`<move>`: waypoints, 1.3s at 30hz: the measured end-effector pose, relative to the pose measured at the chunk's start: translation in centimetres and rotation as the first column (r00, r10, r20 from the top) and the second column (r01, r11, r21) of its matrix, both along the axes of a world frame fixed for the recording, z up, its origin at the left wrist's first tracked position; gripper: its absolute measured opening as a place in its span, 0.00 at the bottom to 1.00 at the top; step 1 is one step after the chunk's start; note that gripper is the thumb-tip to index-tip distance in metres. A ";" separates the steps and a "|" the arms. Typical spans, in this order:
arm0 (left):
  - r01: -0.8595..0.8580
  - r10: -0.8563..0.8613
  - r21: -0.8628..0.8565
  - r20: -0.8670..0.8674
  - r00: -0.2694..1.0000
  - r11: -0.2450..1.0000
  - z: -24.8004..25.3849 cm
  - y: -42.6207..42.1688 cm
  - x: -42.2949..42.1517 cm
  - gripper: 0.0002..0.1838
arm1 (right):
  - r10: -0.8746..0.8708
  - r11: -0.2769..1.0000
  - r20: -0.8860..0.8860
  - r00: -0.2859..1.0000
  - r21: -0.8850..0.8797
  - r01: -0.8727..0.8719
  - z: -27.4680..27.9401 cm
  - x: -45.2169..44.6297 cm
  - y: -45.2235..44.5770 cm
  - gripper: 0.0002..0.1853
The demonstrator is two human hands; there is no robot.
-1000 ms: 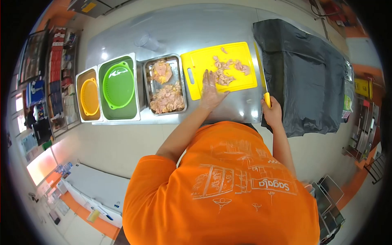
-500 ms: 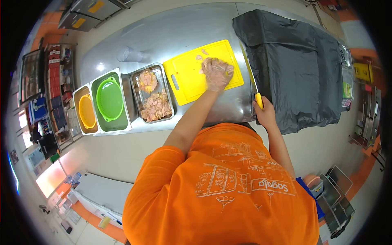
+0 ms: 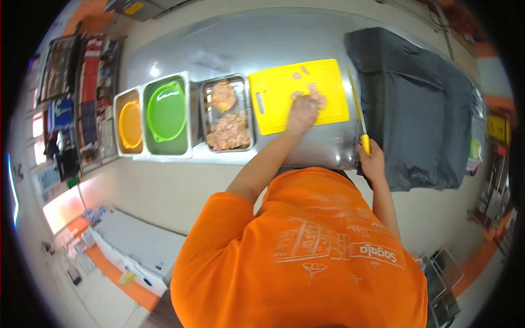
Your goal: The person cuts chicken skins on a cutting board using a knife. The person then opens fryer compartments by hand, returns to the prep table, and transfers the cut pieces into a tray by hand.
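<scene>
My left hand (image 3: 302,115), in a clear glove, is over the yellow cutting board (image 3: 273,87), its blurred fingertips against pieces of raw meat (image 3: 316,97). Whether it grips any cannot be made out. A few small scraps lie farther up the board. My right hand (image 3: 373,160) is closed round the yellow handle of a knife (image 3: 365,143) at the table's near edge. The blade points away from me, between the board and a black plastic sheet. Left of the board, a metal tray (image 3: 252,117) holds more raw meat in two heaps.
Two metal containers stand at the left, one with a green basket (image 3: 167,112), the other with an orange basket (image 3: 130,124). A blurred clear container (image 3: 213,60) lies behind the tray. Black plastic (image 3: 415,109) covers the table's right part.
My left hand went from the board's near edge onto the meat, then drew back slightly, uncovering pieces. My right hand keeps the knife. The camera view has shifted.
</scene>
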State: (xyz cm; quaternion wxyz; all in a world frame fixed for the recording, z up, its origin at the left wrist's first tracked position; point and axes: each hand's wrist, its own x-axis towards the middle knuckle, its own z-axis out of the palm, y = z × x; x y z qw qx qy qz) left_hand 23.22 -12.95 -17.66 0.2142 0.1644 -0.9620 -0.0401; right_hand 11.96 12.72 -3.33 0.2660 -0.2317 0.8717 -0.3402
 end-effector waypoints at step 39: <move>-0.651 0.456 0.292 0.519 0.724 0.701 6.6 -8.4 27.5 0.19 | 0.025 0.999 0.071 0.997 0.040 -0.028 0.4 2.3 -8.4 0.11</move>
